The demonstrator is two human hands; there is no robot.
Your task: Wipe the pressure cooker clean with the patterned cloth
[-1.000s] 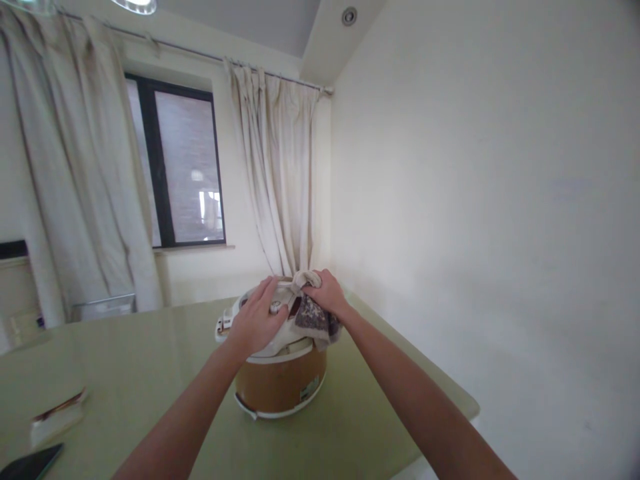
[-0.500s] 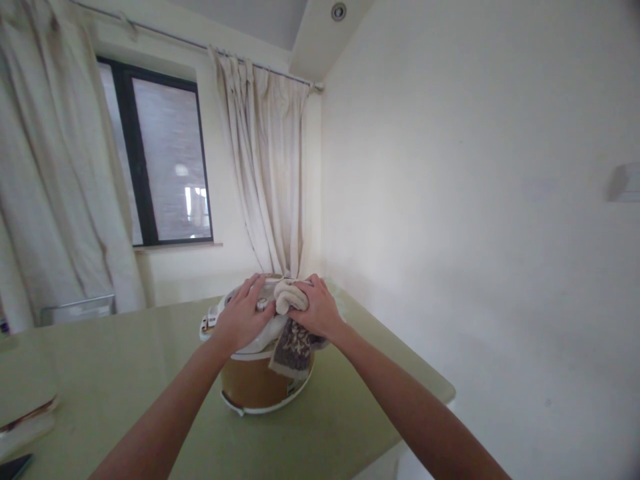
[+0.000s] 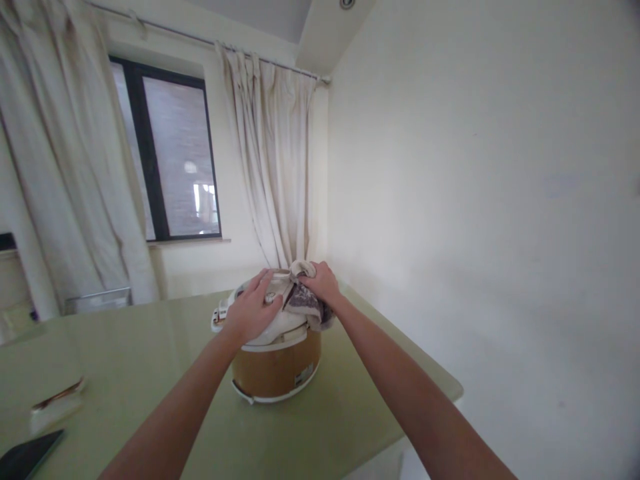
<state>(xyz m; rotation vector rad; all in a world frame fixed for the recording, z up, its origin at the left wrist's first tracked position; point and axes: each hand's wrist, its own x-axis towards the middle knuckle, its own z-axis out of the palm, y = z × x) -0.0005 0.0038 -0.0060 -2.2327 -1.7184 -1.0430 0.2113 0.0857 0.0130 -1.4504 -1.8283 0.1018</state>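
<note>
The cooker (image 3: 275, 371) is standing on the table (image 3: 150, 360). The right hand (image 3: 323, 285) is closing around bunched cloth (image 3: 306, 305), its loose end draping over the lid's (image 3: 277, 330) right side; gathering that end would be giving firmer control. The left hand (image 3: 251, 315) is lying open on the lid, gripping nothing; light, flat pressure would be steadying the cooker best.

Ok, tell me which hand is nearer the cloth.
Right: the right hand grips the cloth; the left hand rests on the white lid, left of the cloth.
</note>
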